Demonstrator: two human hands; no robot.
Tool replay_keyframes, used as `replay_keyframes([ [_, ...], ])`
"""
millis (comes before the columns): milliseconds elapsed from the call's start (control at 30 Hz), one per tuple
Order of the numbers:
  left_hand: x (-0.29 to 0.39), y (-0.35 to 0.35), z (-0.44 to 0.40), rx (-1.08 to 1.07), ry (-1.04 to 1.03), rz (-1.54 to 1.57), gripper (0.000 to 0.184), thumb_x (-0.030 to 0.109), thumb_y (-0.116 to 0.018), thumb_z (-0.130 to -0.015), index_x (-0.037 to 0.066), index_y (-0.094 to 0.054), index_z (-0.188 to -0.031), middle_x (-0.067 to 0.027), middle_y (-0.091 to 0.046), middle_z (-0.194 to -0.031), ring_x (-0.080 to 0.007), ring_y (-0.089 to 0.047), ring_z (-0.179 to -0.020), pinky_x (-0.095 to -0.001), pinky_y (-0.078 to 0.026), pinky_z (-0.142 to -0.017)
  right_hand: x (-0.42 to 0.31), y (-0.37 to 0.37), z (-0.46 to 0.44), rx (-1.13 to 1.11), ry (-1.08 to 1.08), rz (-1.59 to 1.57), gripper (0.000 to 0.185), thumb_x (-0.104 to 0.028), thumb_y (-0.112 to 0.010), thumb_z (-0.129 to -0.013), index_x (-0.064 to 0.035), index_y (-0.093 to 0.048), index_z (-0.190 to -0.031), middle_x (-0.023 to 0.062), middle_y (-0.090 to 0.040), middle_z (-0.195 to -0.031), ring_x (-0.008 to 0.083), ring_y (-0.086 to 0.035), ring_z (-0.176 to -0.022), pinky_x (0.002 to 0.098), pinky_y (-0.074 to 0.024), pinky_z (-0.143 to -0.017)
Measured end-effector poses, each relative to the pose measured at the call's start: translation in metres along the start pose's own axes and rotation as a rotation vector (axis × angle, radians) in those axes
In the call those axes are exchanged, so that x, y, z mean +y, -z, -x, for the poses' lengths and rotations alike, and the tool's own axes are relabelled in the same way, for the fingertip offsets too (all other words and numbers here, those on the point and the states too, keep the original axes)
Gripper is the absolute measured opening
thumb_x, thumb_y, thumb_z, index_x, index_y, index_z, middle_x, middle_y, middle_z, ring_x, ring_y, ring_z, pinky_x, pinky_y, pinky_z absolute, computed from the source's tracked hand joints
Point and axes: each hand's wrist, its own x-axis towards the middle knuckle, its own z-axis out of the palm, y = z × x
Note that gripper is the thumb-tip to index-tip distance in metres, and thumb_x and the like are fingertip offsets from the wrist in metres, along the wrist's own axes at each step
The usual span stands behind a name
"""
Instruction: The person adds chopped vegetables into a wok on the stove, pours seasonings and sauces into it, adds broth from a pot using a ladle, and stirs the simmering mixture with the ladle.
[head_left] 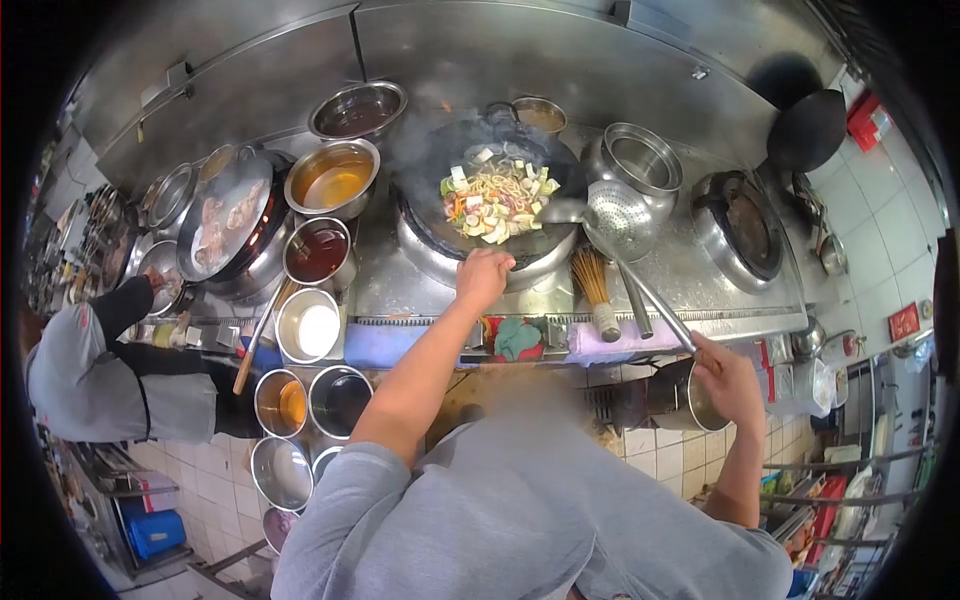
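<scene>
While the right hand (728, 385) grasps a ladle (655, 298) by its long handle, bowl at the right edge of the food (500, 205), the left hand (485, 278) is clenched on the near edge of the wok (424, 200). Food: noodles, pale pieces, vegetables, heaped inside the wok. Right: perforated strainer (620, 215), bamboo brush (592, 285). Left: steel bowl (368, 200), amber liquid.
</scene>
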Motion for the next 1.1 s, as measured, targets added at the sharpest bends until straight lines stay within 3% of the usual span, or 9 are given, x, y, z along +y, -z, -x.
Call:
replay_keyframes([
  [300, 0.001, -0.016, 0.006, 0.131, -0.001, 0.130, 0.024, 0.026, -0.061, -0.085, 0.013, -0.067, -0.104, -0.0129, -0.061, -0.103, -0.0315, -0.054, -0.105, -0.0421, -0.043, -0.089, 0.051, -0.121, -0.108, 0.083, 0.281, -0.160, 0.043, -0.013, -0.062, -0.082, -0.0141, -0.053, -0.124, 0.0207, -0.064, -0.096, 0.0399, -0.060, -0.090, 0.0418, -0.0485, -0.075],
  [367, 0.012, -0.010, 0.030, 0.305, -0.015, 0.146, 0.028, 0.022, -0.062, -0.085, 0.011, -0.064, -0.110, -0.0170, -0.058, -0.111, -0.0334, -0.052, -0.109, -0.0390, -0.041, -0.095, 0.063, -0.141, -0.131, 0.016, 0.206, -0.316, 0.042, -0.012, -0.059, -0.086, -0.0089, -0.048, -0.127, 0.0162, -0.063, -0.082, 0.0264, -0.062, -0.068, 0.0357, -0.0493, -0.062],
  [433, 0.020, -0.013, 0.062, 0.421, 0.017, 0.180, 0.027, 0.021, -0.061, -0.085, 0.010, -0.064, -0.110, -0.0158, -0.060, -0.109, -0.0328, -0.053, -0.108, -0.0388, -0.042, -0.095, 0.045, -0.136, -0.126, -0.253, -0.116, -1.125, 0.044, -0.011, -0.054, -0.091, -0.0096, -0.041, -0.133, 0.0072, -0.054, -0.069, 0.0138, -0.049, -0.050, 0.0281, -0.0422, -0.044],
  [467, 0.019, -0.015, 0.083, 0.458, 0.065, 0.153, 0.027, 0.021, -0.061, -0.085, 0.010, -0.064, -0.110, -0.0158, -0.060, -0.109, -0.0328, -0.053, -0.108, -0.0388, -0.042, -0.095, 0.045, -0.139, -0.133, -0.316, -0.091, -1.108, 0.044, -0.011, -0.054, -0.091, -0.0096, -0.041, -0.133, 0.0072, -0.054, -0.069, 0.0138, -0.049, -0.050, 0.0281, -0.0422, -0.044],
  [533, 0.020, -0.030, 0.132, 0.211, 0.274, 0.331, 0.025, 0.020, -0.059, -0.087, 0.008, -0.064, -0.107, -0.0151, -0.061, -0.106, -0.0309, -0.057, -0.103, -0.0377, -0.045, -0.091, 0.054, -0.140, -0.142, -0.591, -0.131, -1.479, 0.038, -0.015, -0.049, -0.094, -0.0112, -0.039, -0.130, -0.0004, -0.043, -0.067, 0.0065, -0.039, -0.043, 0.0201, -0.0323, -0.036],
  [633, 0.022, -0.069, 0.216, 0.287, 0.430, 0.340, 0.021, 0.019, -0.059, -0.088, 0.006, -0.064, -0.105, -0.0127, -0.063, -0.101, -0.0250, -0.062, -0.092, -0.0349, -0.048, -0.084, 0.068, -0.135, -0.155, -0.415, -0.012, -1.029, 0.040, -0.015, -0.048, -0.094, -0.0121, -0.035, -0.133, -0.0016, -0.040, -0.065, 0.0055, -0.037, -0.042, 0.0201, -0.0319, -0.036],
  [867, 0.091, -0.031, 0.390, 0.782, 1.012, 0.317, 0.020, 0.020, -0.057, -0.090, 0.006, -0.066, -0.102, -0.0059, -0.065, -0.084, -0.0151, -0.059, -0.077, -0.0289, -0.048, -0.072, 0.062, -0.096, -0.143, -0.959, 0.123, -1.054, 0.040, -0.011, -0.047, -0.094, -0.0106, -0.035, -0.132, 0.0003, -0.041, -0.065, 0.0060, -0.037, -0.041, 0.0207, -0.0333, -0.035],
  [1000, 0.127, 0.049, 0.503, 1.188, 1.030, -0.033, 0.029, 0.027, -0.054, -0.093, 0.001, -0.066, -0.100, -0.0084, -0.066, -0.094, -0.0145, -0.061, -0.083, -0.0295, -0.048, -0.076, 0.025, -0.108, -0.122, -1.278, 0.314, -0.919, 0.042, -0.011, -0.049, -0.092, -0.0099, -0.036, -0.132, 0.0005, -0.042, -0.066, 0.0060, -0.039, -0.042, 0.0201, -0.0341, -0.036],
  [1100, 0.212, 0.139, 0.581, 1.303, 1.067, -0.676, 0.030, 0.028, -0.055, -0.092, 0.002, -0.064, -0.104, -0.0114, -0.064, -0.094, -0.0195, -0.060, -0.086, -0.0315, -0.046, -0.078, -0.003, -0.122, -0.097, -1.463, 0.389, -0.768, 0.044, -0.010, -0.051, -0.091, -0.0090, -0.035, -0.132, 0.0009, -0.044, -0.067, 0.0065, -0.040, -0.043, 0.0209, -0.0351, -0.037],
])
